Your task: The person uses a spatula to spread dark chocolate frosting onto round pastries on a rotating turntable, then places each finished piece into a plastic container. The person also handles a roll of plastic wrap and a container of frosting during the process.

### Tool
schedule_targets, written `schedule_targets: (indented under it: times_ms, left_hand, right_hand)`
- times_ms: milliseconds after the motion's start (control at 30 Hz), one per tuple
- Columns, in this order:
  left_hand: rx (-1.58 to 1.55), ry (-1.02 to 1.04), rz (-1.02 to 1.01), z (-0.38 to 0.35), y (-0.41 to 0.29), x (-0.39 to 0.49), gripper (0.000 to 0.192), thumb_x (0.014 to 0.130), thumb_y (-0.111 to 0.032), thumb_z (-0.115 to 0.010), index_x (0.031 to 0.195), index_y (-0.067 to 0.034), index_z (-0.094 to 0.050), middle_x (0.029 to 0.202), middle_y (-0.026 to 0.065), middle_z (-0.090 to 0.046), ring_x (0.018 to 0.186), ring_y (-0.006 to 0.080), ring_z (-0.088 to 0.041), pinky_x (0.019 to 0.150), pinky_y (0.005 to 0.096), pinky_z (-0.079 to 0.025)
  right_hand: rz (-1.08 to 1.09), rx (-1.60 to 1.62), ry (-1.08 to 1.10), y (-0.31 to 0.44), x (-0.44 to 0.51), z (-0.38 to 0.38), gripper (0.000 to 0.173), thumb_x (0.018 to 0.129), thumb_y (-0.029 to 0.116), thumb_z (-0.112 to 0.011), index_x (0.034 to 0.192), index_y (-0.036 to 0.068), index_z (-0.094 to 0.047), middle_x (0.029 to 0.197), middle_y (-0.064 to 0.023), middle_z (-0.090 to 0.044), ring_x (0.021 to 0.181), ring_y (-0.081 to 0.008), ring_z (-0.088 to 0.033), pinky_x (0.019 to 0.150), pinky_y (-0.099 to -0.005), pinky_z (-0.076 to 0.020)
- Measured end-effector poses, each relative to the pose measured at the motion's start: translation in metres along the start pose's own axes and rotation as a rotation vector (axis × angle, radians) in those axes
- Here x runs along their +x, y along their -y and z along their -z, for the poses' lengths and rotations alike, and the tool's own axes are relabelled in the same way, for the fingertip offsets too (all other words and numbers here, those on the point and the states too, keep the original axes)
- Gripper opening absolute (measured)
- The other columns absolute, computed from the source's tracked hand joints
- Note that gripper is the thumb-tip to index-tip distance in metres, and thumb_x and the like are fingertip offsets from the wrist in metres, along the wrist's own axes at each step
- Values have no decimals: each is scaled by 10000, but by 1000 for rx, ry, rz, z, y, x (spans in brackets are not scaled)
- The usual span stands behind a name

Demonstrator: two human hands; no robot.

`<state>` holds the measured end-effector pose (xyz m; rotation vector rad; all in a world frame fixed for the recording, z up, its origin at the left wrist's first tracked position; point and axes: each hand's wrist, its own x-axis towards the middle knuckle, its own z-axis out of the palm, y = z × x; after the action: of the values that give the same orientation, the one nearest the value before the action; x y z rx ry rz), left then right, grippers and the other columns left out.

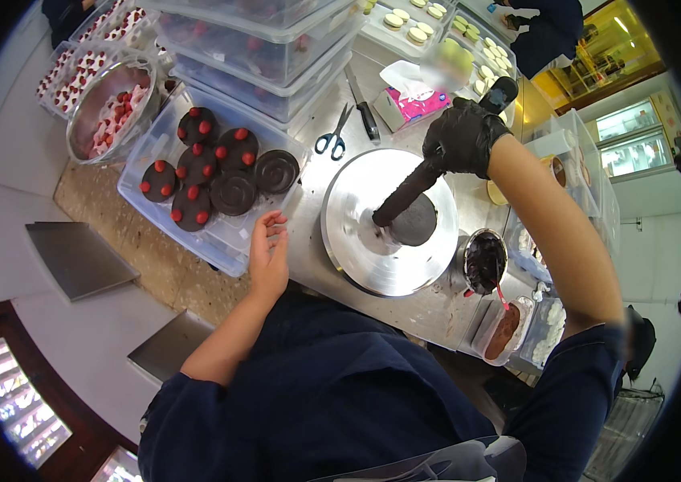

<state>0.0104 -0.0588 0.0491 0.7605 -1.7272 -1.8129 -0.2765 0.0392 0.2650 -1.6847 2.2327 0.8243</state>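
Observation:
My right hand [461, 135], in a black glove, grips an icing spatula [407, 196] by its black handle. Chocolate thickly coats the blade, which reaches down beside a small round chocolate cake [417, 223]. The cake sits on a metal cake turntable [352, 253] with dark smears near it. My bare left hand [269, 256] holds nothing, fingers slightly bent, at the near right side of a clear plastic bin [229, 241]. Inside the bin are several round chocolate cakes [196, 165], most topped with red berries. A metal container of dark chocolate [485, 262] stands right of the turntable.
Scissors [333, 135], a knife [366, 114] and a tissue box [416, 108] lie beyond the turntable. Stacked plastic bins [256, 60] rise at the back left, near a metal bowl [114, 114]. Food tubs [503, 331] sit at right. Another person [548, 30] works at far right.

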Motion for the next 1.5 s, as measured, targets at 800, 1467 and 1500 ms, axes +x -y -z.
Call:
schedule_targets:
  times_ms: [800,1467,1500]
  left_hand:
    - [-160,158,836,-57,63,65,266,935,-301,-402,1008,-110,-572,892,-1,-610,772,112,-546,689,282,-413]
    - [208,661,704,-9,56,-47,383,944,-258,-374,1205,-40,-551,1060,69,-606,977,178,-548,843,309,-438]
    - [255,450,777,-9,63,-37,376,946,-255,-371,1190,-31,-550,1046,59,-595,930,153,-543,787,287,-460]
  right_hand:
    - [-1770,1282,-756,314,-272,-455,392,901,324,-542,1038,-43,-552,775,-163,-454,752,-322,-470,714,-372,-410]
    - [-644,925,-662,69,-210,-218,253,703,94,-749,951,95,-697,889,-97,-607,762,-229,-630,660,-314,-496]
    - [-598,856,-659,59,-206,-213,228,719,145,-736,941,116,-692,886,-99,-606,757,-245,-626,649,-333,-499]
